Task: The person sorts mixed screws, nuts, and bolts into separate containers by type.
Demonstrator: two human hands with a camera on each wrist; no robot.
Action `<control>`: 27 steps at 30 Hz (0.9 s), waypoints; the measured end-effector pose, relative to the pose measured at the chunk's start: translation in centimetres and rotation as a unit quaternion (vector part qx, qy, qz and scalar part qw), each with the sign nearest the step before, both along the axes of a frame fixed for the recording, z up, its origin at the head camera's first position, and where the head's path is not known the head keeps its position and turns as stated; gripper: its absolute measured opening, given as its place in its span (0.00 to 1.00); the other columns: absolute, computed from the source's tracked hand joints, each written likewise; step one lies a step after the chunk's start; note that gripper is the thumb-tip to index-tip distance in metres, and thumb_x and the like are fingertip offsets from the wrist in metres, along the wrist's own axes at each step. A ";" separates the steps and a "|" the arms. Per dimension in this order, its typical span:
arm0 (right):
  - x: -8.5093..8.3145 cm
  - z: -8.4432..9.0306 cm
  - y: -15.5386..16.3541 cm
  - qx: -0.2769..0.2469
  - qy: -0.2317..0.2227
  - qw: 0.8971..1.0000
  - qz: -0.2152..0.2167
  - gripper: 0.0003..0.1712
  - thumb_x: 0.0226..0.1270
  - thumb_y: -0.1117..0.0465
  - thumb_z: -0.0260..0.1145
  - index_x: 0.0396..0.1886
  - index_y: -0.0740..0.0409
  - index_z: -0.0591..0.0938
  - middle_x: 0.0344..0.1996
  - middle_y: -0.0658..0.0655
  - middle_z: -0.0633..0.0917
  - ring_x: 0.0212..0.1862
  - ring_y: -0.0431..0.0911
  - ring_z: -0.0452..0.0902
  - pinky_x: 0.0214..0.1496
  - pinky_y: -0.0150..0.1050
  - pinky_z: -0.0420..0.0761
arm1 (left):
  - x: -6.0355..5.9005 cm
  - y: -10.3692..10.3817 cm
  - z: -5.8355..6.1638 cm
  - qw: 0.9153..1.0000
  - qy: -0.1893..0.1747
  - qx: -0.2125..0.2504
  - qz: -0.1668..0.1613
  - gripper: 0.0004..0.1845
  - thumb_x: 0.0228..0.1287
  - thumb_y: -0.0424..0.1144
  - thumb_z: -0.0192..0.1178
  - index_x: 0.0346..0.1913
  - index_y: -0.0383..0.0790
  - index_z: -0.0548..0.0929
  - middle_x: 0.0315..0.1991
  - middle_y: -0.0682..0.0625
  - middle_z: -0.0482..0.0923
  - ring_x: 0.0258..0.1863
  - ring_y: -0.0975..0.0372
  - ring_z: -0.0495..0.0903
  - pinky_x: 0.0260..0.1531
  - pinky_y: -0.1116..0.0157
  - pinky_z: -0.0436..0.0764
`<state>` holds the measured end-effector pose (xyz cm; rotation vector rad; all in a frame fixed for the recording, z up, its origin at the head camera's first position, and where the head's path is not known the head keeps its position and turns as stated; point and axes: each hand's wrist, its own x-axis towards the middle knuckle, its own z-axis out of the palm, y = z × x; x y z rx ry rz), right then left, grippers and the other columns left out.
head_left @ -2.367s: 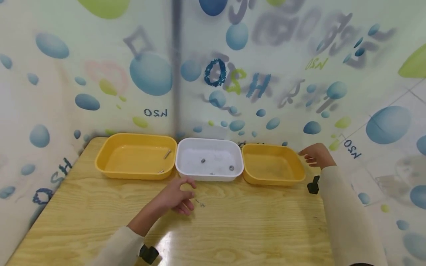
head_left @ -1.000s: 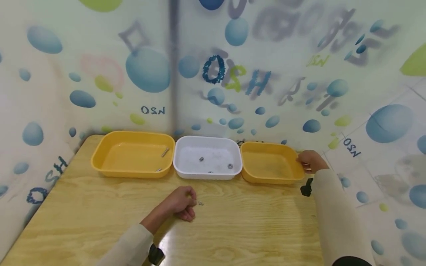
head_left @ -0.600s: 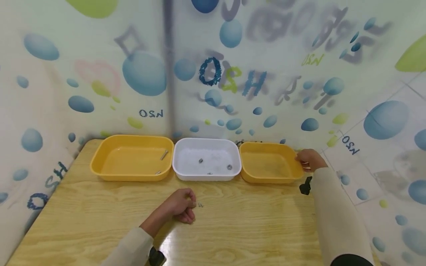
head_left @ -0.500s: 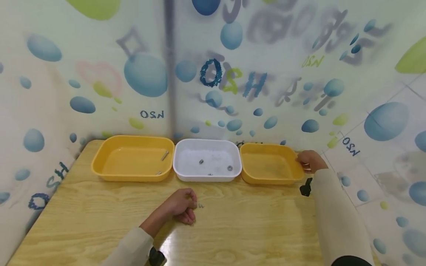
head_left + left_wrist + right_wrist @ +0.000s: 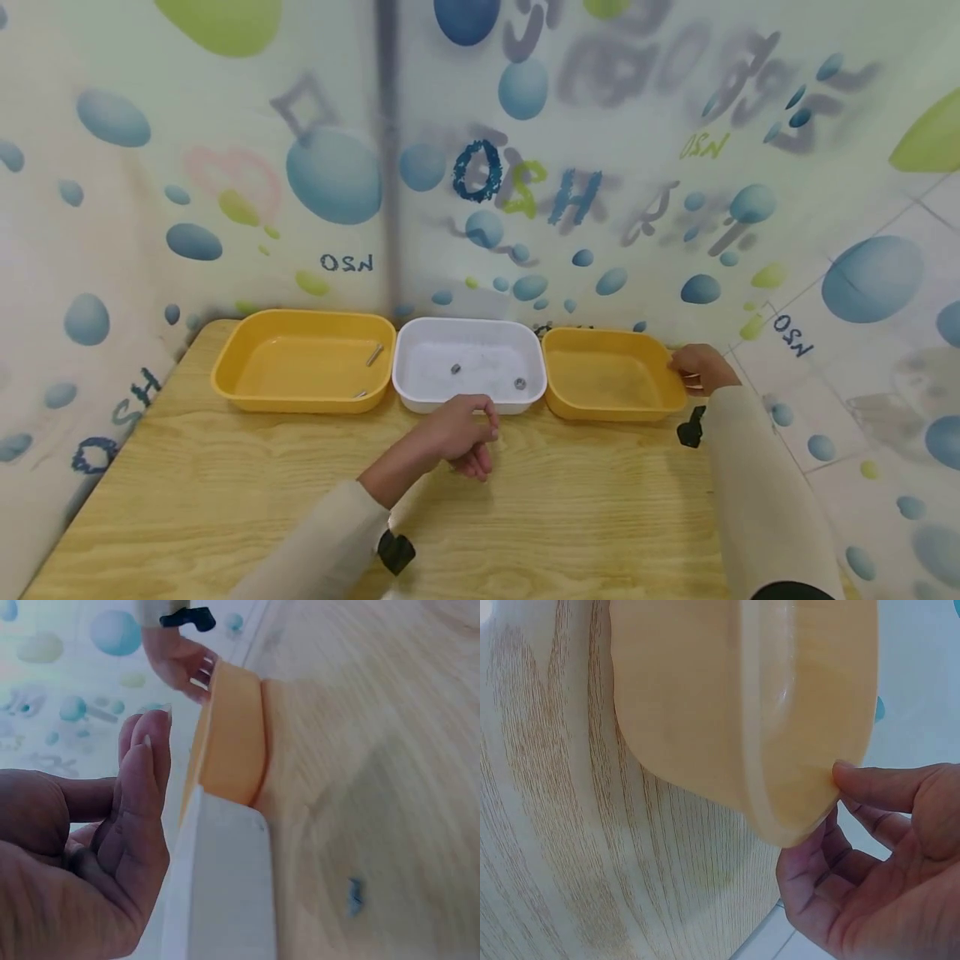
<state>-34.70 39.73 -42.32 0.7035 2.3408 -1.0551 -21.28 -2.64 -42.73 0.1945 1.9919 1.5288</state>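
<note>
My left hand (image 5: pixel 457 429) is over the table just in front of the white tray (image 5: pixel 408 392), thumb and fingers brought together. Whether something small sits between them I cannot tell. A small grey metal piece (image 5: pixel 355 896) lies on the wood in the left wrist view; in the head view the left hand covers that spot. At the far right, my right hand (image 5: pixel 703 368) grips the end of the smaller yellow tray (image 5: pixel 615 412), with the thumb (image 5: pixel 870 786) on the rim and the fingers curled below it. No parts show inside that tray.
The larger yellow tray (image 5: pixel 300 404) stands at the left with a bolt (image 5: pixel 375 354) and another small metal piece (image 5: pixel 360 393). Inside the white tray are nuts (image 5: pixel 520 383). All three trays form a row along the patterned wall (image 5: pixel 637 167) at the back of the wooden table (image 5: pixel 585 500).
My left hand came down beside the small metal piece, fingers pinched, then rose and moved right toward the white tray. My right hand took hold of the right yellow tray's end and stays there.
</note>
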 end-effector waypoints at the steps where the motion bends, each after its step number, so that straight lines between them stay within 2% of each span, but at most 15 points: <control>1: 0.0 0.0 0.2 -0.005 0.000 1.000 0.003 0.22 0.74 0.62 0.50 0.64 0.66 0.65 0.36 0.54 0.76 0.37 0.46 0.78 0.42 0.38 0.82 | -0.3 0.6 0.5 1.000 0.000 -0.001 -0.004 0.01 0.71 0.32 0.53 0.40 0.36 0.74 0.16 0.42 0.80 0.13 0.58 0.81 0.14 0.65 0.80; 5: 0.2 -0.2 0.4 -0.006 0.009 1.000 -0.004 0.21 0.74 0.62 0.51 0.63 0.66 0.66 0.35 0.54 0.76 0.36 0.45 0.78 0.40 0.37 0.82 | -1.6 3.0 1.9 1.000 0.005 -0.004 -0.008 0.01 0.70 0.32 0.54 0.41 0.37 0.74 0.16 0.41 0.81 0.14 0.57 0.82 0.15 0.65 0.80; 9: 0.2 -0.4 0.3 -0.005 0.019 1.000 -0.009 0.22 0.74 0.62 0.52 0.64 0.66 0.65 0.37 0.55 0.76 0.36 0.46 0.78 0.40 0.37 0.82 | -2.7 5.1 2.9 1.000 0.014 -0.005 0.002 0.01 0.69 0.30 0.54 0.39 0.37 0.73 0.17 0.41 0.80 0.14 0.56 0.81 0.17 0.62 0.82; 13: 0.0 -0.5 0.2 -0.003 0.017 1.000 -0.015 0.22 0.74 0.62 0.52 0.64 0.66 0.66 0.38 0.56 0.76 0.39 0.47 0.78 0.44 0.39 0.82 | -3.7 6.8 3.3 1.000 0.015 -0.012 0.013 0.01 0.70 0.30 0.54 0.39 0.38 0.73 0.17 0.40 0.80 0.13 0.56 0.80 0.17 0.63 0.81; 18: -0.4 -0.6 0.3 0.011 0.012 1.000 -0.016 0.19 0.74 0.62 0.52 0.60 0.65 0.69 0.37 0.55 0.76 0.36 0.46 0.78 0.41 0.38 0.82 | -4.8 9.1 3.7 1.000 0.000 -0.005 0.023 0.01 0.70 0.32 0.55 0.40 0.38 0.74 0.18 0.40 0.81 0.12 0.56 0.80 0.16 0.65 0.81; 23: -0.3 -0.5 0.2 0.019 0.015 1.000 -0.016 0.17 0.74 0.61 0.52 0.57 0.66 0.70 0.37 0.55 0.76 0.36 0.46 0.78 0.39 0.37 0.82 | -6.0 11.7 4.4 0.999 -0.021 -0.004 0.044 0.02 0.70 0.32 0.55 0.41 0.39 0.74 0.19 0.39 0.81 0.12 0.56 0.80 0.26 0.59 0.85; 27: -0.1 -0.4 -0.1 0.026 0.016 0.999 -0.015 0.18 0.74 0.61 0.52 0.57 0.66 0.71 0.38 0.56 0.77 0.37 0.47 0.78 0.37 0.36 0.82 | -6.8 13.2 5.0 0.997 -0.026 -0.006 0.066 0.02 0.70 0.32 0.55 0.40 0.39 0.73 0.19 0.39 0.81 0.12 0.56 0.80 0.20 0.61 0.83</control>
